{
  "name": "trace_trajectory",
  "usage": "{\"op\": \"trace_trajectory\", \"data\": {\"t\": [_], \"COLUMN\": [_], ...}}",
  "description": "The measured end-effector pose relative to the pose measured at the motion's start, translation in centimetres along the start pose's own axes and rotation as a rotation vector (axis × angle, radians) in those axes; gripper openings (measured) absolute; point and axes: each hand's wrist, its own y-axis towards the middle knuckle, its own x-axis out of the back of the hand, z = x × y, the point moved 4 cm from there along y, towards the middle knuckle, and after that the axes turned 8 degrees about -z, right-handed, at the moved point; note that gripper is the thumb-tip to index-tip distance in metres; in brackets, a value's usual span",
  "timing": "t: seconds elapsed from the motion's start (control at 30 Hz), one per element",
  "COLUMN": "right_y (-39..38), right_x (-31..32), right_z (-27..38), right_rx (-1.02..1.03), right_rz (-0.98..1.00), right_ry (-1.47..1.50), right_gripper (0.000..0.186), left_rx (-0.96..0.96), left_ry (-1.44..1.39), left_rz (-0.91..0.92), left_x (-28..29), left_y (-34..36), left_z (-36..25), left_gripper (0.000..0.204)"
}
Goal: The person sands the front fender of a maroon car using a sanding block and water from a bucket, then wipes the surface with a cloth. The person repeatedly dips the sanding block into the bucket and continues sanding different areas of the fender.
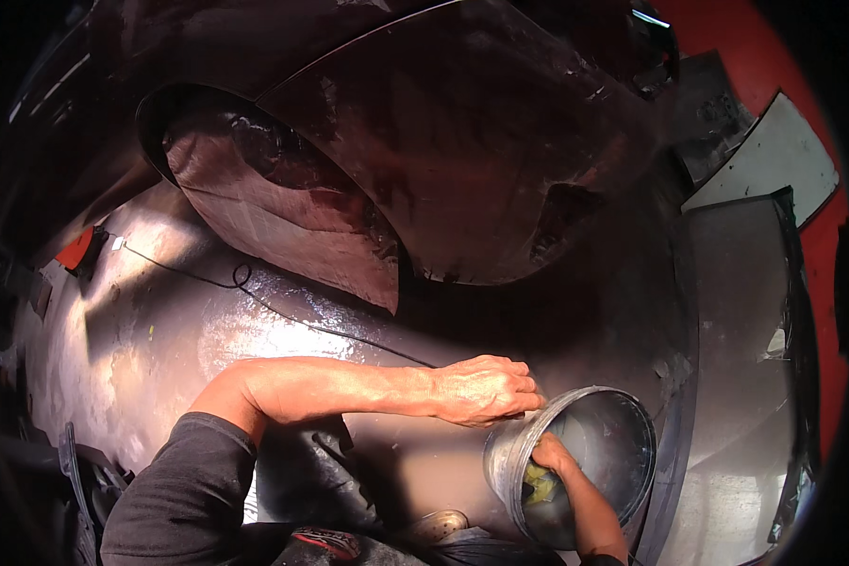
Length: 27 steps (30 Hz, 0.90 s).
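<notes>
Grey floor (174, 325), shiny in patches, with a looped black cable (208, 281) and, seemingly, a tilted grey bucket (618, 439).

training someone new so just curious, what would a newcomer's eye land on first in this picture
Probably the sunlit bare left hand by the upper-left rim of a round grey bucket, lower right of centre. Inside the bucket, the bare right hand is at a crumpled yellow-green item. A large, dark, curved vehicle body fills much of the upper picture.
</notes>
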Motion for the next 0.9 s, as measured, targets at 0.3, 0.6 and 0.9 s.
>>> {"op": "trace_trajectory", "data": {"t": [0.3, 0.6, 0.9], "right_y": [3.3, -4.7, -11.2], "right_x": [-5.2, 7.7, 37.8], "right_z": [-5.4, 5.4, 28.9], "right_rx": [-0.034, -0.611, -0.033], "right_rz": [0.127, 0.193, -0.396], "right_ry": [-0.035, 0.833, 1.03], "right_gripper": [0.039, 0.034, 0.023], "left_rx": [0.027, -0.072, -0.362], "left_ry": [0.036, 0.328, 0.926], "left_rz": [0.093, -0.07, -0.259], "left_x": [0.2, 5.0, 13.3], "left_y": [-0.6, -1.0, 2.4], "left_z": [2.0, 2.6, 2.7], "left_gripper": [0.036, 0.041, 0.047]}}
